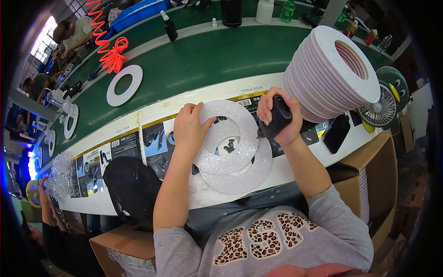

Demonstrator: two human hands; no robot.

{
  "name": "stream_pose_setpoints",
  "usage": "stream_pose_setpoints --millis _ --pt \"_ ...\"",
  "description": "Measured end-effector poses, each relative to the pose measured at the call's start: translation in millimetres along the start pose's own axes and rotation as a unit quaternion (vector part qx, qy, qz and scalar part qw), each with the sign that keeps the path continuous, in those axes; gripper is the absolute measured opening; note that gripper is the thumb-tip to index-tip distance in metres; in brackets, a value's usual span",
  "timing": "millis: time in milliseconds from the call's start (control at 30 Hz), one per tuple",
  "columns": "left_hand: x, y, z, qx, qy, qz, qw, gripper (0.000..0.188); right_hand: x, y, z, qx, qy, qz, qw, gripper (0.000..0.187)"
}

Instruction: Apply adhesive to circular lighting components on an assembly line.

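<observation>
My left hand [190, 127] grips the left rim of a glittery white ring [244, 154], with the thumb on its face and the fingers at its edge. Beneath it lies a second white ring [258, 177], offset toward me and partly covered. My right hand [290, 121] is wrapped round a black rounded hand tool [280, 116] just right of the upper ring. The tool's short tip points left and down, close to that ring's edge. What kind of tool it is cannot be made out.
A tall, leaning stack of pale rings [318, 74] stands at the right, beside a small fan [380, 108] and a black phone [337, 134]. Beyond the white worktop, a loose ring [124, 85] lies on the green belt [194, 60]. Open cardboard boxes [383, 166] flank me; people work at left.
</observation>
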State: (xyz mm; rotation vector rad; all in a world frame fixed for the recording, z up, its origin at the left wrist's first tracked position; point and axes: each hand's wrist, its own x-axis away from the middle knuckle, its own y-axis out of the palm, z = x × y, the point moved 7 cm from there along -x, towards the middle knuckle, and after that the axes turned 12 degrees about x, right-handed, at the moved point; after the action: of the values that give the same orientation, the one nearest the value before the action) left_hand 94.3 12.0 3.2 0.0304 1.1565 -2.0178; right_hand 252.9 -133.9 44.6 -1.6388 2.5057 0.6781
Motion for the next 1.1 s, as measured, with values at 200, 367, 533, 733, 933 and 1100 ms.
stream_pose_setpoints --millis 200,367,533,733,933,1100 --pt "-0.1 0.2 0.7 0.005 -0.011 -0.010 1.000 0.052 -0.3 -2.1 -2.0 -0.019 -0.006 0.003 1.000 0.040" --pt "0.2 0.0 -0.3 0.006 -0.018 -0.009 1.000 0.051 0.1 -4.7 -16.1 -0.063 -0.033 -0.001 0.997 0.037" --pt "1.6 -0.1 3.0 -0.011 0.003 0.012 1.000 0.053 3.6 6.1 -26.5 -0.076 -0.069 -0.014 0.995 0.035" --pt "2.0 3.2 2.1 -0.011 -0.007 0.004 1.000 0.053 12.8 25.7 -14.2 -0.079 -0.046 -0.033 0.995 0.037" --pt "2.9 2.8 2.9 -0.019 0.000 0.009 1.000 0.052 17.0 39.9 -6.3 -0.128 -0.023 -0.090 0.987 0.039" --pt "3.3 2.3 4.2 -0.017 0.001 0.009 1.000 0.052 18.8 45.3 -1.2 -0.094 -0.004 -0.080 0.992 0.038"
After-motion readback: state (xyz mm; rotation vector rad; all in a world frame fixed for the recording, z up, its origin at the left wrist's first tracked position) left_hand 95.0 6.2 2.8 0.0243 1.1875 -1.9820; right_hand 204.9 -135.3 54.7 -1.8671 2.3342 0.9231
